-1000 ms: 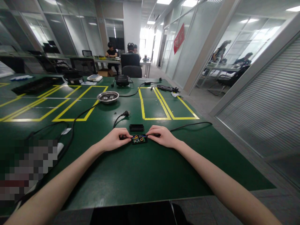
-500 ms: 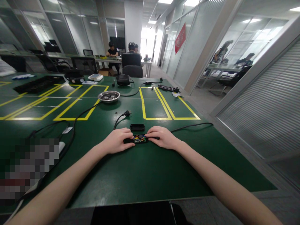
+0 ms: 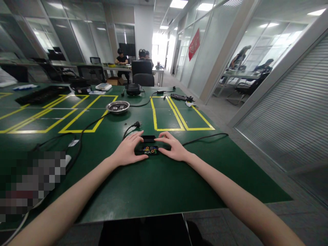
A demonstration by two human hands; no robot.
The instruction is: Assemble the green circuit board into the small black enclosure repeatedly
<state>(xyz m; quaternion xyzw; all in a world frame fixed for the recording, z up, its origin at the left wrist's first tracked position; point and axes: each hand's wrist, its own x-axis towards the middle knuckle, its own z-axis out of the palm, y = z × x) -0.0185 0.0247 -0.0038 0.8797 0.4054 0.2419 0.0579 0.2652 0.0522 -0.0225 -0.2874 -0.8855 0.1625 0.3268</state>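
Observation:
A small black power adapter case lies opened on the green table, its circuit board with copper-coloured coils facing up. Just beyond it sits the matching black cover, hollow side up as far as I can tell. My left hand is open at the left ends of both, thumb near the case's front edge and fingers by the cover. On the right, my right hand is open too, its index finger at the cover's right end and its thumb by the case. Whether the fingertips touch the cover is unclear.
A plug on a black cord lies beyond my left hand. A metal bowl with small parts stands farther back. Black cord runs off to the right. Yellow tape marks rectangles on the table. People sit at a far desk.
Both hands have released the case and spread their fingers, reaching forward to the ends of the cover. The case and cover stay on the table; the view has shifted slightly.

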